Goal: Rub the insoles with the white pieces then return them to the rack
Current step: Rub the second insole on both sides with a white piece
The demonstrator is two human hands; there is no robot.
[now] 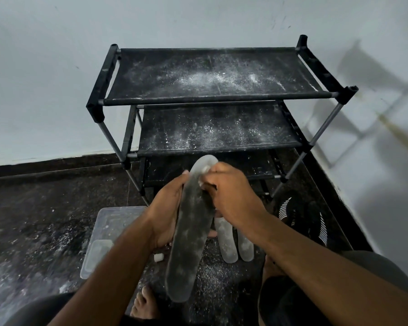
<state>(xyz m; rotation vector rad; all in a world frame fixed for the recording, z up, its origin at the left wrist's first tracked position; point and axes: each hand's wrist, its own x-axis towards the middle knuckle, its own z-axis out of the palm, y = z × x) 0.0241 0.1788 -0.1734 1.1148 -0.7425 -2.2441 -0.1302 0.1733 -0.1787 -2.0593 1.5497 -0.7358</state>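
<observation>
Nearest you, your left hand (167, 208) grips the insole (189, 236) from beneath, steadying it while your right hand (231, 194) pinches a white piece (204, 170) against its toe end. Beyond lie two whitened insoles (233, 241) on the floor, then the dusted rack (212, 97). No writing is legible.

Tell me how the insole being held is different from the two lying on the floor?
The held insole is dark grey with patchy white dust; the floor insoles look almost fully white. It is up in the air, gripped by the left hand and rubbed by the right hand; they lie untouched, side by side. All share one shape.
</observation>
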